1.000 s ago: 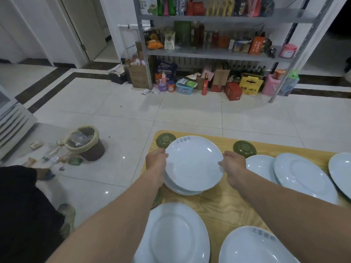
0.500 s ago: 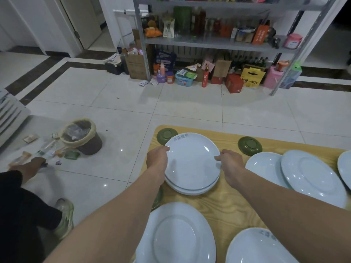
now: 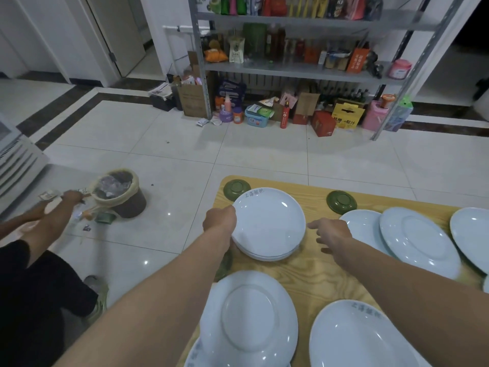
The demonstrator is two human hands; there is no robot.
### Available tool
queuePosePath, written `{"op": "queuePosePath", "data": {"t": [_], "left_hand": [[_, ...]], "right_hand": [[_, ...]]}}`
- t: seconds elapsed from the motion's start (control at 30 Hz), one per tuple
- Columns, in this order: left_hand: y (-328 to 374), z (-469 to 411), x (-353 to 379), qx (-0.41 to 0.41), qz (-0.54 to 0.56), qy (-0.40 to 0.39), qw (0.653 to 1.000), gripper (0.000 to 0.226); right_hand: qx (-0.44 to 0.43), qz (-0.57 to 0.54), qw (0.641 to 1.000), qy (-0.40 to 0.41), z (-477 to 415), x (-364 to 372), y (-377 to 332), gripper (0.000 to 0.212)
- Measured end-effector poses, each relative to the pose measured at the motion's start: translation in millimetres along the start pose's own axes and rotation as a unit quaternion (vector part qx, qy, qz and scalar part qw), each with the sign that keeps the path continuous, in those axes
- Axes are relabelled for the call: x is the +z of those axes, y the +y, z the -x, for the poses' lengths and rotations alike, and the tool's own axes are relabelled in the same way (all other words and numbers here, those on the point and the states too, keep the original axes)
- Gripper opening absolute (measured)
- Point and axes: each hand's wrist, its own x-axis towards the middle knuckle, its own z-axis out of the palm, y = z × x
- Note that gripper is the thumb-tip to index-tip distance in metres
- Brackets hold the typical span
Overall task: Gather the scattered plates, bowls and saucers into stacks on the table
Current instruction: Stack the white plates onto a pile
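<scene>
Stacking barely begun: left grip [image 3: 221, 221] holds the rim of a white ceramic plate stack [image 3: 268, 223], right grip [image 3: 330, 234] open beside it; loose white plates [image 3: 420, 239] and green saucers [image 3: 341, 202] lie unstacked.

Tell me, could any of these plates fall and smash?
Maybe. The upside-down plate lies at the table edge, right by the left forearm; a bump might tip it onto the tiled floor. The green saucer sits on the corner beside the plate stack, so shoving the stack could push it off. Only the left hand grips the stack; the right hand is off it.
</scene>
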Motion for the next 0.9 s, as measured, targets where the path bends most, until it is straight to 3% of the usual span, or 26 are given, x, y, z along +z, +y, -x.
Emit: {"op": "queuePosePath", "data": {"t": [0.13,0.47,0.63,0.8,0.9], "left_hand": [[-10,29,-26,-0.044,0.013,-0.011,0.999,0.037],[-79,72,-64,-0.116,-0.006,-0.01,0.993,0.044],[-106,75,-61,-0.128,-0.005,-0.044,0.991,0.023],[-115,66,-58,-0.16,-0.009,-0.047,0.986,0.023],[-118,59,-55,-0.154,-0.023,-0.041,0.987,0.022]], "right_hand": [[0.001,0.024,0.999,-0.036,24,-18,5,0.05],[0.046,0.096,0.98,-0.166,65,-11,53,0.055],[0.071,0.092,0.969,-0.217,69,10,72,0.068],[0.09,0.097,0.962,-0.237,64,20,82,0.037],[0.089,0.108,0.965,-0.22,61,21,83,0.032]]}}
